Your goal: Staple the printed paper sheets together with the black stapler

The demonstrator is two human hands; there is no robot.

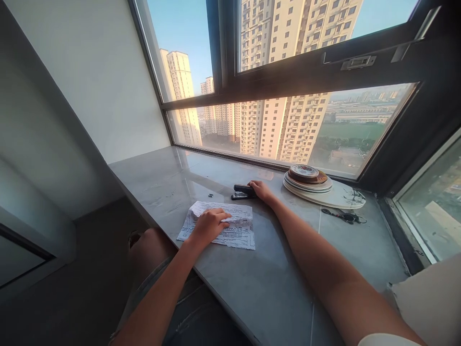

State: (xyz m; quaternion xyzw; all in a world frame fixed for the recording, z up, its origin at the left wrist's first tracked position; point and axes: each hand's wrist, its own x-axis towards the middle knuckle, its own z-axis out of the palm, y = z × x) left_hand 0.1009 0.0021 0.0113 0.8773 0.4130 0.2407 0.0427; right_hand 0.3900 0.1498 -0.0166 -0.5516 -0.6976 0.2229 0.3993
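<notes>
Printed paper sheets [236, 235], creased and with torn-looking edges, lie on the grey windowsill [262, 278]. My left hand [211, 223] rests on top of them, its fingers stretched out to the right. Farther back, my right hand [261, 190] is closed around the rear end of a black stapler [244, 191]. The stapler's jaws point left and stand apart, with a shiny metal base below. Two small dark bits [211, 195], perhaps staple strips, lie on the sill between the stapler and the paper.
Stacked round plates or discs [306, 185] stand by the window at the right, on a larger pale oval board [345, 194]. In front lies a dark keyring-like object [348, 217]. The window frame [230, 154] bounds the sill behind; a white wall [104, 77] rises left.
</notes>
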